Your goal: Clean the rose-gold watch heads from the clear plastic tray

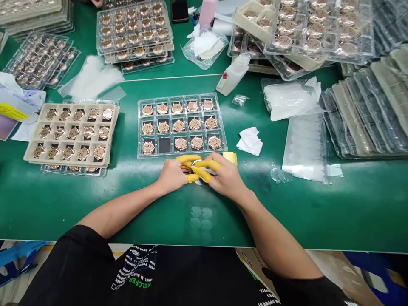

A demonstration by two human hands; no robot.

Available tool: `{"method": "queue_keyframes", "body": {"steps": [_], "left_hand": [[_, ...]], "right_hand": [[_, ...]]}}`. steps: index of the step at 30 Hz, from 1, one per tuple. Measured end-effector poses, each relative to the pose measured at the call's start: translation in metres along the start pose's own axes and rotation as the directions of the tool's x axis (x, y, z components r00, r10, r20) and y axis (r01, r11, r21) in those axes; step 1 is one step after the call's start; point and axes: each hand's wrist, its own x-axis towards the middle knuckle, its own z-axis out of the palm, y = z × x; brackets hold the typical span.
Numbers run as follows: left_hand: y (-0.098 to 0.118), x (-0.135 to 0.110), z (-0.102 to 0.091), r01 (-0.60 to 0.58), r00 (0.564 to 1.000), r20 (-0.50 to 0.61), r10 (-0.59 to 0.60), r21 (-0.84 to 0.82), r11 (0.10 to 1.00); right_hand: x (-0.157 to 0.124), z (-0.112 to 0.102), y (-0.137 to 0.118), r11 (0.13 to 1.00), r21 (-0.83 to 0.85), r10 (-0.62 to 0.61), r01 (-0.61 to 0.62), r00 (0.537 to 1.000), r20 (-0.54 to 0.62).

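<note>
My left hand (172,175) and my right hand (225,176) meet on the green table just in front of a clear tray (140,127). Yellow finger cots cover several fingertips. Together the fingers pinch a small round rose-gold watch case (195,163), mostly hidden between them, over a bit of white cloth. The clear tray holds rows of the same watch cases (179,126); one pocket in its front row is vacant. A small yellow pad (231,157) lies beside my right hand.
A beige tray (113,136) of watch cases lies at left. More stacked trays (135,29) stand at the back and right. A white squeeze bottle (232,74), folded white wipes (250,141), plastic bags (306,144) and clear round films (200,216) lie around.
</note>
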Motion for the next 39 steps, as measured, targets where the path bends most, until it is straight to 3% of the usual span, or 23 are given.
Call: {"method": "queue_keyframes", "body": {"steps": [3,6,9,12,18,21,25,29,35,39], "left_hand": [[-0.001,0.0,0.0,-0.035,0.999,-0.003,0.035,0.012,0.999],[-0.003,-0.002,0.0,-0.088,0.996,-0.005,0.088,0.043,0.995],[-0.006,-0.003,-0.002,-0.229,0.973,0.013,0.229,0.13,0.965],[-0.01,-0.004,-0.006,-0.442,0.894,0.06,0.445,0.286,0.85],[-0.012,-0.003,-0.008,-0.732,0.658,0.222,0.719,0.413,0.542],[-0.01,-0.003,-0.007,-0.762,0.621,0.251,0.742,0.413,0.498],[-0.009,-0.005,-0.007,-0.737,0.651,0.26,0.713,0.44,0.512],[-0.008,-0.006,-0.007,-0.705,0.692,0.255,0.676,0.439,0.557],[-0.006,-0.007,-0.005,-0.541,0.841,0.195,0.505,0.285,0.791],[-0.005,-0.005,-0.004,-0.269,0.961,0.104,0.256,0.149,0.951]], "right_hand": [[-0.003,-0.01,0.008,0.972,-0.168,0.156,-0.166,0.985,-0.072],[-0.01,-0.036,0.018,0.903,-0.316,0.274,-0.292,0.957,-0.099],[-0.015,-0.055,0.017,0.912,-0.254,0.336,-0.321,0.942,0.014],[-0.013,-0.056,0.007,0.947,-0.088,0.322,-0.31,0.927,0.192],[-0.008,-0.042,-0.005,0.97,-0.03,0.242,-0.243,0.934,0.264],[-0.009,-0.042,-0.004,0.978,-0.057,0.207,-0.199,0.937,0.281],[-0.009,-0.04,-0.003,0.98,-0.076,0.198,-0.184,0.942,0.272],[-0.009,-0.03,-0.003,0.959,-0.089,0.282,-0.268,0.931,0.234],[-0.009,-0.015,-0.003,0.928,-0.139,0.362,-0.346,0.925,0.114],[-0.008,-0.025,-0.004,0.906,-0.02,0.415,-0.422,0.898,-0.147]]}}
